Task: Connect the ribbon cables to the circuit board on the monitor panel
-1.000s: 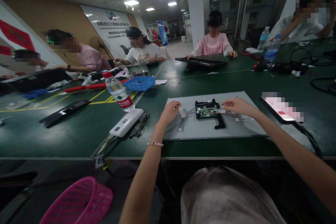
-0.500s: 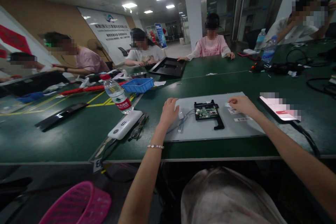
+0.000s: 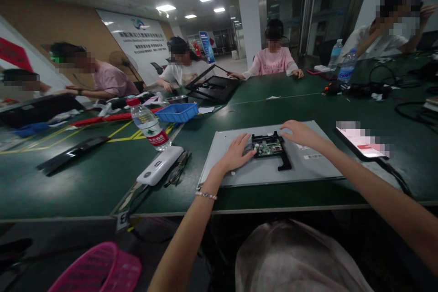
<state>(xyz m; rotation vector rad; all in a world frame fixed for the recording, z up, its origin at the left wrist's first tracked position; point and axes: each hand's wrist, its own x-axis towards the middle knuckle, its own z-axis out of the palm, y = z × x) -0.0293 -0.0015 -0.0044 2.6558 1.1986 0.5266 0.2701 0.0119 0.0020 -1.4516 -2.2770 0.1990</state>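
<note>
A flat grey metal panel (image 3: 253, 177) lies on the green table in front of me. On its middle is a black plastic bracket (image 3: 284, 162) holding a green circuit board (image 3: 268, 148). My left hand (image 3: 236, 154) lies over the panel with fingers spread, its fingertips at the bracket's left edge, covering most of the grey cables. A small white piece (image 3: 233, 173) shows below that palm. My right hand (image 3: 297, 131) is at the bracket's upper right corner, fingers stretched and apart. Whether it touches the bracket cannot be made out. Part of a white label (image 3: 313, 157) shows below it.
Left of the panel are a white power bank (image 3: 160, 166), glasses (image 3: 178, 169), a water bottle (image 3: 150, 125) and a blue tray (image 3: 178, 112). A lit phone (image 3: 361, 140) with a cable lies right. Across the table, people sit near a black frame (image 3: 219, 89). A pink basket (image 3: 119, 264) stands below.
My left hand has moved right from the panel's left part to the bracket, over the cables. My right hand has moved left from the labels to the bracket's corner. Across the table, a black frame part is raised.
</note>
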